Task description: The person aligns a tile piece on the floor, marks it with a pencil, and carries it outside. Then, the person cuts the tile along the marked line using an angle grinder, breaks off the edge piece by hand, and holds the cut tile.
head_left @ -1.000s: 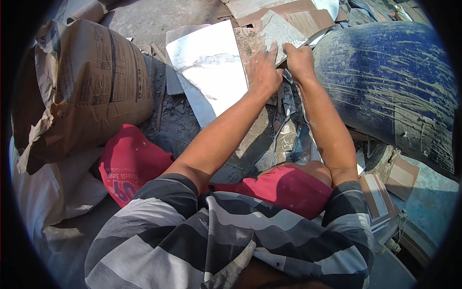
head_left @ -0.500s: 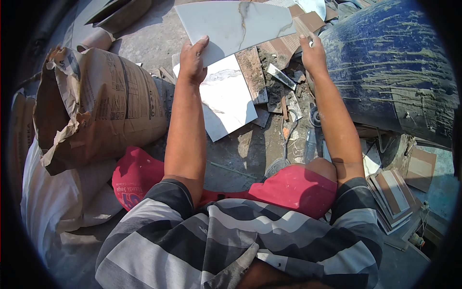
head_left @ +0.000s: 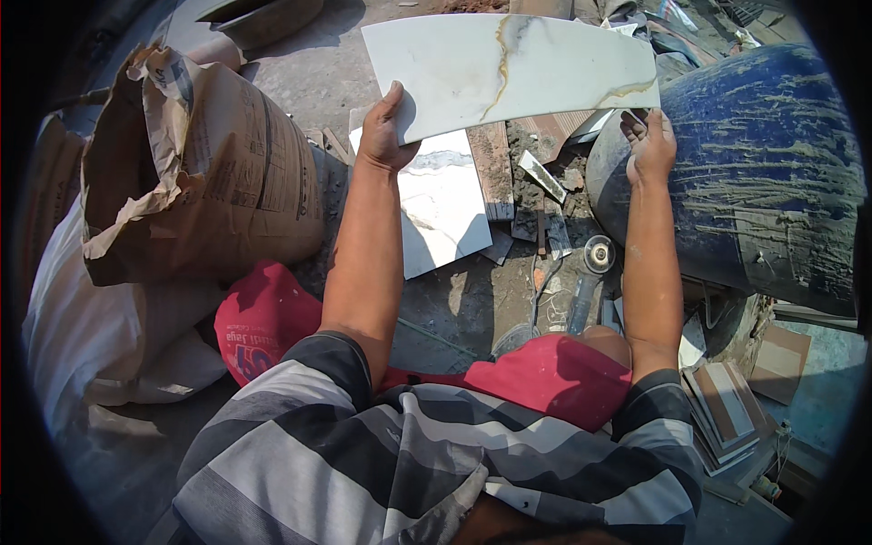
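A white marble-look tile [head_left: 445, 68] with gold-brown veins is held up in front of me, its far edge curving in the view. My left hand [head_left: 389, 132] grips its lower left corner, thumb on the face and fingers behind. At the lower right corner, my right hand [head_left: 649, 145] touches the tile from below with its fingers spread and partly curled; how firmly they bear on it cannot be told. Beneath, another white veined tile [head_left: 445, 213] lies on the ground. An angle grinder [head_left: 592, 268] rests on the ground near my right knee.
A torn open paper sack [head_left: 227, 173] stands at left above a white sack [head_left: 118, 336]. On the right lies a blue drum [head_left: 745, 163] crusted with dried mortar. Stacked tile pieces [head_left: 727, 409] sit at lower right. A basin [head_left: 268, 18] is at far left, with tile scraps [head_left: 543, 175] mid-ground.
The held tile has shifted right and turned flatter to view, showing more of its right end. Both hands moved right; the right hand's palm now faces up by the corner.
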Motion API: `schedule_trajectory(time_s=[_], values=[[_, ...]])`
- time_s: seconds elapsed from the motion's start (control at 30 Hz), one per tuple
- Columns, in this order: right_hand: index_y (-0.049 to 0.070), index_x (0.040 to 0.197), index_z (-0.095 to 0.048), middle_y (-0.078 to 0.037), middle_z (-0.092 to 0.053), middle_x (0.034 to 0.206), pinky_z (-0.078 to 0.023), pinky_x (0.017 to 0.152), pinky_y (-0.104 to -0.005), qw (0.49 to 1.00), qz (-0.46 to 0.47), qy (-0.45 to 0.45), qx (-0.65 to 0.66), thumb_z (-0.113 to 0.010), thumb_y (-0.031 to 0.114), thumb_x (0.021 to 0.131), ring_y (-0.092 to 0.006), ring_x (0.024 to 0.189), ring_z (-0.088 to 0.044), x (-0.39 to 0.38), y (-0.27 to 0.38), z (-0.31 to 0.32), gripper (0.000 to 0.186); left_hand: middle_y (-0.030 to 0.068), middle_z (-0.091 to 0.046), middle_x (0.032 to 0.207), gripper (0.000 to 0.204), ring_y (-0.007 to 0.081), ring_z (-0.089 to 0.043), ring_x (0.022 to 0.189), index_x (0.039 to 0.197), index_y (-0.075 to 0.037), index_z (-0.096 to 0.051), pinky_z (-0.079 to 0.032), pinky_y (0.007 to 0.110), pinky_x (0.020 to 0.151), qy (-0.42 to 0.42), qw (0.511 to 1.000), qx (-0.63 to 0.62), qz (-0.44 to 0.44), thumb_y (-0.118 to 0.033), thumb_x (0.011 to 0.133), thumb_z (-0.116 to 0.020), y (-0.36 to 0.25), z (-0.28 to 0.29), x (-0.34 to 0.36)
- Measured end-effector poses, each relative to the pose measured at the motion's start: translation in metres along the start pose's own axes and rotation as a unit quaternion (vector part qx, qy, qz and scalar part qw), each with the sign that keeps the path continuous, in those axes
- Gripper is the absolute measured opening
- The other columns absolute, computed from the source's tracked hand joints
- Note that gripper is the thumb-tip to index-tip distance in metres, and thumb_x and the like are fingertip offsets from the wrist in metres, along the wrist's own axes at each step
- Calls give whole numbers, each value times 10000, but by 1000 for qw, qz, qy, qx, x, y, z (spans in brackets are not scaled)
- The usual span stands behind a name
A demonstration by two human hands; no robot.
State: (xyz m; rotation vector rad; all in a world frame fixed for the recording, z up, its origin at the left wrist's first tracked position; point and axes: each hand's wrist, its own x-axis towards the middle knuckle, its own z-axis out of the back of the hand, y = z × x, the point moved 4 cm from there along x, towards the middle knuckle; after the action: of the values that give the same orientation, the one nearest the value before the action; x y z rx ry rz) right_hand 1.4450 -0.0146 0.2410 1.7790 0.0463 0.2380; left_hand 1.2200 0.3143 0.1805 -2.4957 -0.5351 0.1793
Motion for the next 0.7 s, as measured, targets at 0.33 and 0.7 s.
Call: schedule_trajectory(time_s=[0.33, 0.7], values=[[-6, 1209, -504, -150, -593, 1158, -511, 893, -415, 993, -13, -26, 111, -544, 258, 1003, -274, 1008, -612, 1, 7, 2, 337, 150, -561, 1309, 622, 295, -538, 1232, 1386, -19, -434, -418, 426, 1060, 37, 999, 40, 1, -435, 948, -587, -7, -6, 2], [5, 1288, -505, -131, -605, 1177, -470, 973, -423, 991, -5, -13, 137, -477, 285, 1028, -267, 1081, -599, -13, 32, -23, 382, 138, -580, 1307, 622, 305, -562, 1216, 1386, -23, -443, -432, 442, 1051, 2, 1000, 5, -27, -440, 946, -585, -8, 0, 0]])
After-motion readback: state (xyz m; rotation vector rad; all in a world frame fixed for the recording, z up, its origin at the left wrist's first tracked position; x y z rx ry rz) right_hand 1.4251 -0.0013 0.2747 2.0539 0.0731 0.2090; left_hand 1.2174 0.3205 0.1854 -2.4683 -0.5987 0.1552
